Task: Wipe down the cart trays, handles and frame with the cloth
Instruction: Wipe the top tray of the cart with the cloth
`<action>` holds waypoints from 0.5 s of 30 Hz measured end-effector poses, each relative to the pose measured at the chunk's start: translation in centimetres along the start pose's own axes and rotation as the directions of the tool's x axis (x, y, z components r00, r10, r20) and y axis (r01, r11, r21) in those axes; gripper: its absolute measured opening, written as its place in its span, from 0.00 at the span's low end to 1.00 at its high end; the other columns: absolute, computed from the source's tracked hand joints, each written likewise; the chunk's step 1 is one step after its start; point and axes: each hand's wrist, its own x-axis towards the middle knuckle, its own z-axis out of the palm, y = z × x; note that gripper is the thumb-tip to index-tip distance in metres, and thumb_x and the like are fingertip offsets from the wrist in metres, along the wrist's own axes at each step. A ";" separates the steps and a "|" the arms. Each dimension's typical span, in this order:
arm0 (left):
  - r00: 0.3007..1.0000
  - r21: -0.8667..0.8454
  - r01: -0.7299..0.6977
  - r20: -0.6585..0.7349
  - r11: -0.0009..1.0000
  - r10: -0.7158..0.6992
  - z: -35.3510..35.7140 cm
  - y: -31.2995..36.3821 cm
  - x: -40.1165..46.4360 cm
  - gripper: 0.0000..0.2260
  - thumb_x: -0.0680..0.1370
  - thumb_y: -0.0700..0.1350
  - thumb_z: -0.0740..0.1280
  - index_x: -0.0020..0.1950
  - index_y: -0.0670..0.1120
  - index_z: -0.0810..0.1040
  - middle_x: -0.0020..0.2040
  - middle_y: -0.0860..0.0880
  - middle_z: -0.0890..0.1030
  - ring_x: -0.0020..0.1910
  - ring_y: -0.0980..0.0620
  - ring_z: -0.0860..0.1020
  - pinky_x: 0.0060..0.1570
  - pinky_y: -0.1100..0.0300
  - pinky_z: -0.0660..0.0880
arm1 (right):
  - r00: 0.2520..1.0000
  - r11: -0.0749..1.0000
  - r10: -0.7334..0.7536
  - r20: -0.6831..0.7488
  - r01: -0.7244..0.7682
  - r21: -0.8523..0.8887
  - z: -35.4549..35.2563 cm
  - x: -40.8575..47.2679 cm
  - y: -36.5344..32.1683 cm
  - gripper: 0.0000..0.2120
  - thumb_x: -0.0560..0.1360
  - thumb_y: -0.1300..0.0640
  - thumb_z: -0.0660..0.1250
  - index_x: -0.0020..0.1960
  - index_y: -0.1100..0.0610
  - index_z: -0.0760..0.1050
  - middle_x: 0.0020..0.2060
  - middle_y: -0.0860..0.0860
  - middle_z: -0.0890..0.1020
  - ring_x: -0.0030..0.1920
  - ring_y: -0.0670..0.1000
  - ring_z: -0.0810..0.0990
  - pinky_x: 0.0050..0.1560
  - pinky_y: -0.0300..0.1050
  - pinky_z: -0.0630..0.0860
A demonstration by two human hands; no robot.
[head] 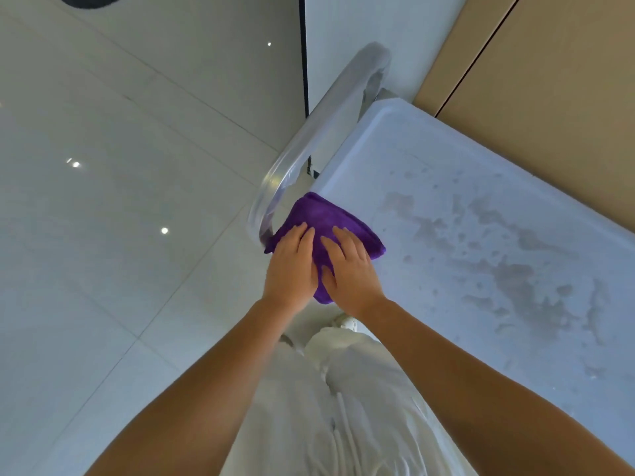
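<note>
I laid both hands, left [292, 266] and right [350, 273], flat with no grip on the cloth [326, 221], pressing it onto the tray [481, 187] corner to scrub beside the handle [323, 121].

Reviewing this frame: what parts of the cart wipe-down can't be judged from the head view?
- Tray corner under the purple cloth: covered by it and by the left hand and right hand.
- Top tray: far end cut off by the right edge.
- Lower trays and frame: hidden beneath it.
- Handle: blurred.

Glossy pale floor tiles [103, 235] reflecting ceiling light spots, a white wall [360, 22] far off, tan panels [549, 97] at far right.
</note>
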 end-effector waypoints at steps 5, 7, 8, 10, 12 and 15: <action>0.997 0.085 0.034 0.070 0.996 -0.040 1.0 -0.1 0.5 0.21 0.81 0.40 0.54 0.74 0.37 0.57 0.74 0.40 0.60 0.75 0.44 0.56 0.73 0.54 0.52 | 0.991 0.993 0.109 0.082 -0.112 0.024 2.1 0.4 -0.6 0.23 0.78 0.58 0.62 0.72 0.62 0.65 0.72 0.61 0.64 0.73 0.61 0.59 0.73 0.53 0.52; 0.993 0.129 0.025 0.112 0.991 -0.040 1.3 -0.4 0.9 0.22 0.81 0.42 0.54 0.73 0.36 0.59 0.73 0.38 0.62 0.74 0.41 0.59 0.72 0.51 0.54 | 0.986 0.985 0.163 0.022 -0.164 0.045 3.0 0.4 -0.7 0.24 0.75 0.60 0.66 0.69 0.63 0.68 0.69 0.63 0.67 0.71 0.64 0.63 0.70 0.56 0.56; 0.995 0.137 0.000 0.095 0.991 -0.013 1.4 -0.4 1.1 0.21 0.80 0.42 0.55 0.71 0.34 0.63 0.70 0.36 0.67 0.71 0.39 0.64 0.69 0.47 0.60 | 0.982 0.980 0.191 -0.001 -0.190 0.061 3.2 0.4 -0.9 0.23 0.74 0.61 0.66 0.68 0.64 0.69 0.68 0.63 0.69 0.69 0.66 0.66 0.69 0.57 0.58; 0.995 0.110 -0.069 0.073 0.991 0.061 1.6 -1.0 1.8 0.21 0.77 0.44 0.55 0.65 0.33 0.72 0.61 0.34 0.76 0.61 0.35 0.75 0.59 0.42 0.71 | 0.966 0.968 0.248 -0.071 -0.243 0.067 3.1 0.8 -1.4 0.19 0.74 0.59 0.62 0.63 0.65 0.74 0.62 0.64 0.75 0.63 0.67 0.73 0.63 0.61 0.68; 0.993 0.081 -0.116 0.050 0.990 0.112 1.4 -1.8 2.2 0.21 0.76 0.44 0.53 0.61 0.33 0.74 0.58 0.35 0.78 0.56 0.36 0.78 0.53 0.41 0.75 | 0.944 0.956 0.294 -0.149 -0.290 0.047 2.6 1.4 -2.1 0.20 0.73 0.55 0.56 0.57 0.64 0.77 0.53 0.62 0.80 0.52 0.65 0.79 0.54 0.61 0.77; 0.986 0.098 -0.159 0.055 0.982 0.154 1.1 -3.1 2.7 0.21 0.77 0.44 0.54 0.62 0.33 0.74 0.60 0.35 0.77 0.57 0.36 0.77 0.54 0.43 0.76 | 0.909 0.931 0.357 -0.217 -0.364 0.007 3.2 1.6 -2.6 0.21 0.71 0.56 0.55 0.58 0.64 0.76 0.55 0.62 0.78 0.53 0.63 0.78 0.57 0.61 0.75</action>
